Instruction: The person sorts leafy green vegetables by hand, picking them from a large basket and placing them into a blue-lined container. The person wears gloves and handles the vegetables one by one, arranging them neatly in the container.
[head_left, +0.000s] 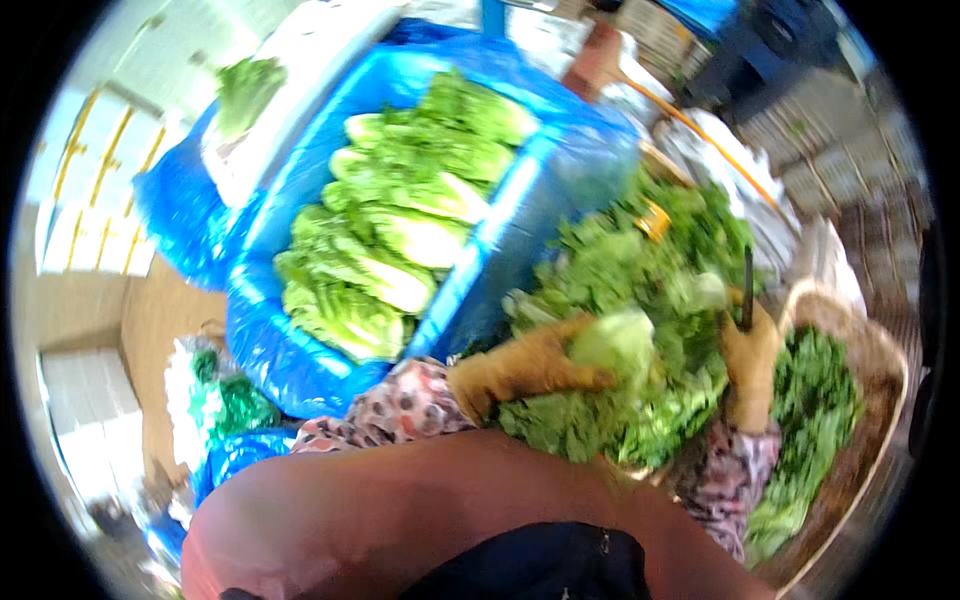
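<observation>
My left hand, in a tan glove, grips a pale green lettuce head by its base end. Beneath it spreads a heap of loose lettuce leaves. On the right side of this heap, my right hand, also gloved, is closed around a thin dark tool that points away from me; blur hides whether it is a knife. To the left stands a box lined with blue plastic film, holding several romaine lettuce heads laid in two rows.
A woven basket with green leaves stands at my right. Leafy lettuce rests on a white foam piece beyond the box. A yellow object lies on the heap. White sacks lie at the far right.
</observation>
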